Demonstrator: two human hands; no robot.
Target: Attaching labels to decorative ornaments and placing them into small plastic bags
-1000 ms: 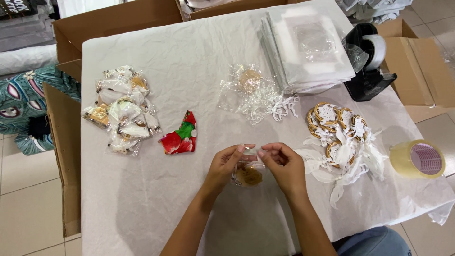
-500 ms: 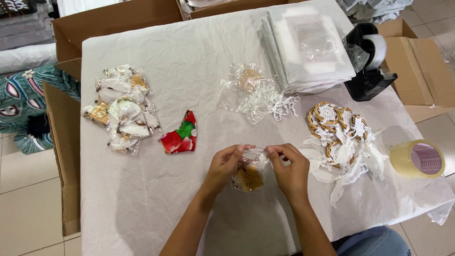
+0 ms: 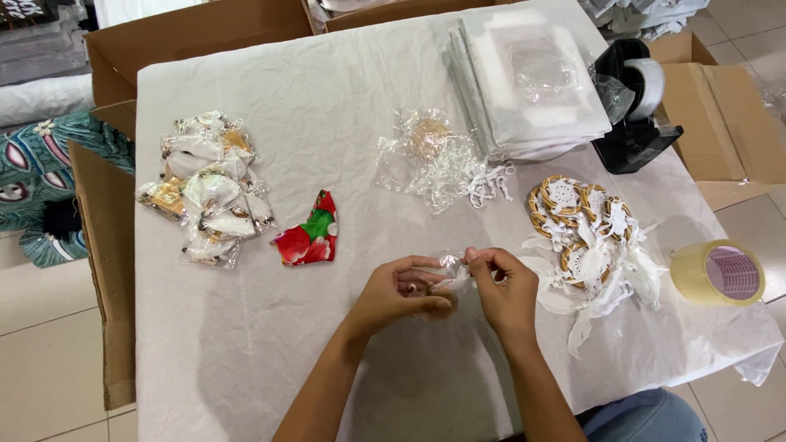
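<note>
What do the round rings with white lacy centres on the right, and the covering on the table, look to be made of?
The round rings look like woven tan rattan or wicker, matte, with white crochet-like centres. The white table covering looks like thin cloth or non-woven sheet, dull and creased.

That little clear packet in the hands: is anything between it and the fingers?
Nothing visible. The left hand and right hand both pinch the small clear packet directly, above bare tablecloth; the red-green cloth piece lies apart, leftward.

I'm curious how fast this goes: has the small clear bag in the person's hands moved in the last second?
Barely. The small clear bag stays between both hands, just below and right of the red and green cloth; only the fingers have shifted around it.
</note>
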